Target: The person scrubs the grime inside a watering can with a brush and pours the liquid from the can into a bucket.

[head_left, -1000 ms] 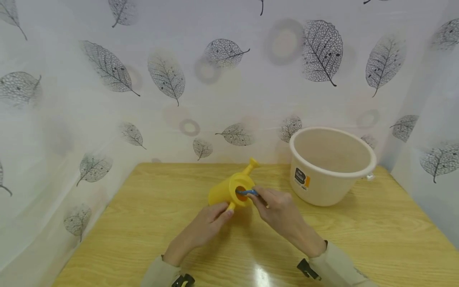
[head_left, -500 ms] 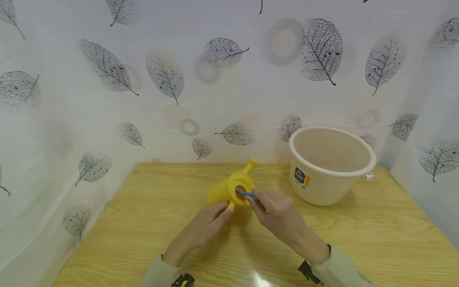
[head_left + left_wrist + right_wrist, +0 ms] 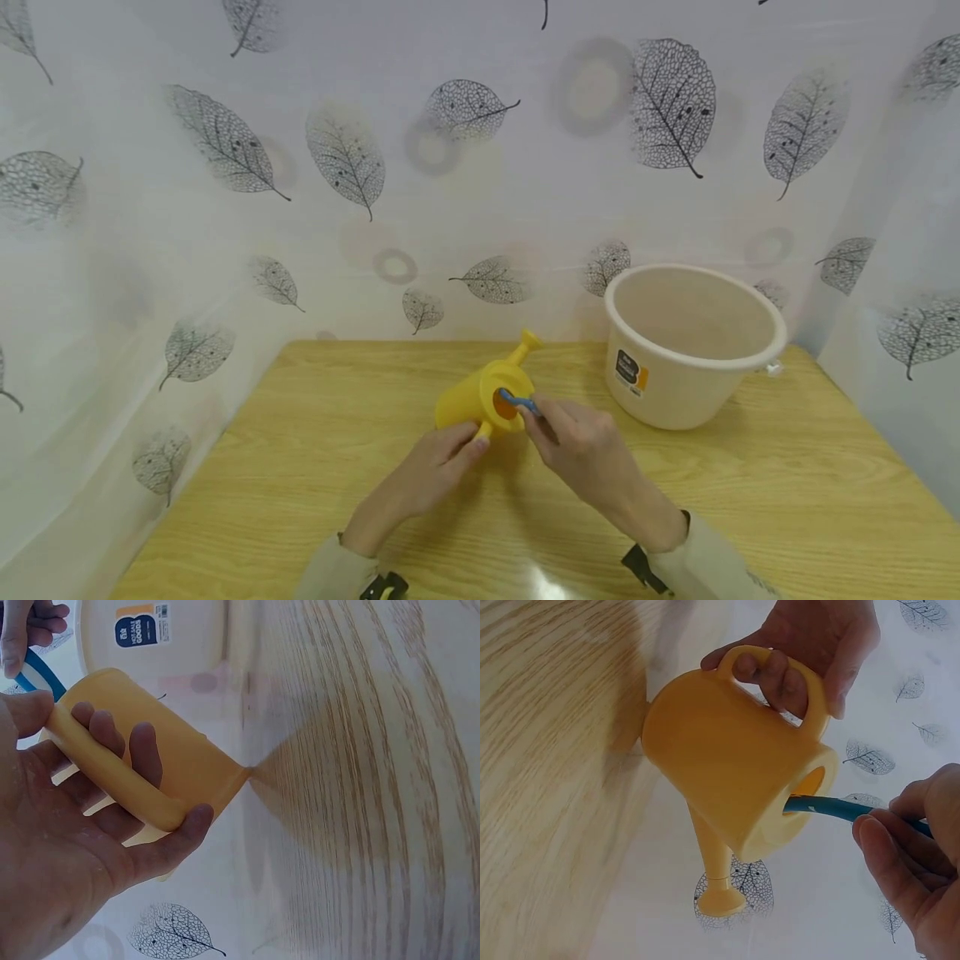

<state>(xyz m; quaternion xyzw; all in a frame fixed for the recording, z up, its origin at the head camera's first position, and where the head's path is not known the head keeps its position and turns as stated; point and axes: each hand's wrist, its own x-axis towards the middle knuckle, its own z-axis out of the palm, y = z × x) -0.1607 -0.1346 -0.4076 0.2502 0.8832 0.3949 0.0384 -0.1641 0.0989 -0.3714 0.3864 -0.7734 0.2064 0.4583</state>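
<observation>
A yellow toy watering can (image 3: 461, 402) leans on its bottom edge on the table, its round opening turned toward the right hand. The left hand (image 3: 423, 471) grips the can's handle (image 3: 112, 769), fingers curled through the loop. In the right hand (image 3: 588, 446), thumb and fingers pinch a slim, curved blue-handled tool (image 3: 829, 807) with a pale stripe. One end of this tool goes into the can's opening; that end is hidden inside, so its kind cannot be told. The can's spout (image 3: 718, 877) points away from the person.
A large cream bucket (image 3: 675, 392) with a label stands at the back right of the wooden table (image 3: 300, 467). Behind it hangs a pale sheet (image 3: 487, 200) printed with dark leaves.
The blue-handled tool has tilted and shifted within the can's opening, its visible part nearer the upper rim now. The right hand has moved slightly. Left hand and can stay nearly still.
</observation>
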